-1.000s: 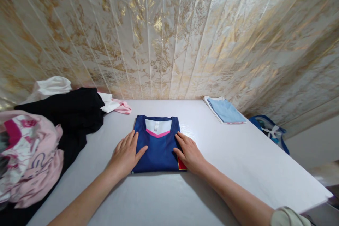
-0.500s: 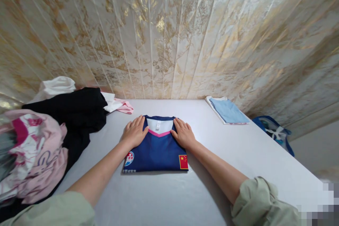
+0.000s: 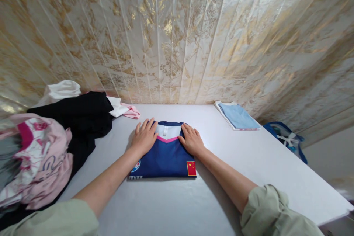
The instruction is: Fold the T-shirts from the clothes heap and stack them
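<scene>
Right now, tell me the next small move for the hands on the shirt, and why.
Probably slip the left hand and right hand under the sides of the shirt: it lies folded flat, a hand rests on either side of its collar, and folded clothes lie farther right on the table.

Backdrop: gold-patterned curtain (image 3: 177, 37)
Table (image 3: 271, 166): white, smooth
Over left: rumpled black garment (image 3: 74, 114), pink printed clothing (image 3: 59, 158)
Far right: folded light-blue cloth (image 3: 239, 116) on white fabric (image 3: 218, 106)
Beyond the edge: blue-trimmed bag (image 3: 302, 152), white bow (image 3: 288, 140)
</scene>
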The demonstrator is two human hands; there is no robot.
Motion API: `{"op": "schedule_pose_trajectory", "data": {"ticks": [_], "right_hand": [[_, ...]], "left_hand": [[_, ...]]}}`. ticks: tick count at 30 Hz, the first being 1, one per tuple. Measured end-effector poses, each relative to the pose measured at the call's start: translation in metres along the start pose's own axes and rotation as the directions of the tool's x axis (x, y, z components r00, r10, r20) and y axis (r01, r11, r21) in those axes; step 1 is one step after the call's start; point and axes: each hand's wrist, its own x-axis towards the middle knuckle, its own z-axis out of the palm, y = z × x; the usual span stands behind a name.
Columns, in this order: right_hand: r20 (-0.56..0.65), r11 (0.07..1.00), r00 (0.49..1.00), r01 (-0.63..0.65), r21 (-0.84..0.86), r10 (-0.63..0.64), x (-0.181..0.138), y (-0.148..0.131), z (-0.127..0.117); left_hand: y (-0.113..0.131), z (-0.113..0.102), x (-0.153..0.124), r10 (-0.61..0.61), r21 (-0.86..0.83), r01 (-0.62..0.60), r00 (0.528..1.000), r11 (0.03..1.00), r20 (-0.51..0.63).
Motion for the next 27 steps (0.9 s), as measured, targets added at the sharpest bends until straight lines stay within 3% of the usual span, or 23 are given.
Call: {"op": "schedule_pose_trajectory", "data": {"ticks": [2,4,8,13,18,23,27], "right_hand": [[-0.007,1.0,1.0,0.005,0.001,-0.005,0.0,0.0,0.0],[-0.019,1.0,1.0,0.01,0.004,-0.01,-0.001,0.0,0.0],[-0.038,1.0,0.999,0.017,0.012,-0.017,-0.001,0.0,0.001],[-0.045,1.0,0.999,0.018,0.015,-0.017,-0.001,0.001,0.002],[-0.059,1.0,0.998,0.026,0.009,-0.025,-0.001,0.001,0.004],[-0.053,1.0,0.998,0.024,0.01,-0.023,0.0,0.001,0.004],[-0.052,1.0,0.998,0.021,0.013,-0.021,-0.001,0.001,0.003]], "left_hand": [[0.009,0.0,0.0,0.134,-0.114,-0.133,0.991,0.984,-0.002],[0.015,0.002,0.0,0.205,-0.238,-0.193,0.978,0.952,0.027],[0.018,0.004,0.001,0.183,-0.354,-0.171,0.983,0.919,0.002],[0.019,-0.001,0.005,0.136,-0.352,-0.125,0.991,0.928,0.008],[0.017,0.002,0.019,-0.002,-0.491,0.019,0.999,0.871,0.035],[0.003,0.019,0.046,-0.167,-0.575,0.2,0.98,0.793,0.11],[-0.006,0.028,0.06,-0.197,-0.642,0.265,0.964,0.719,0.177]]}}
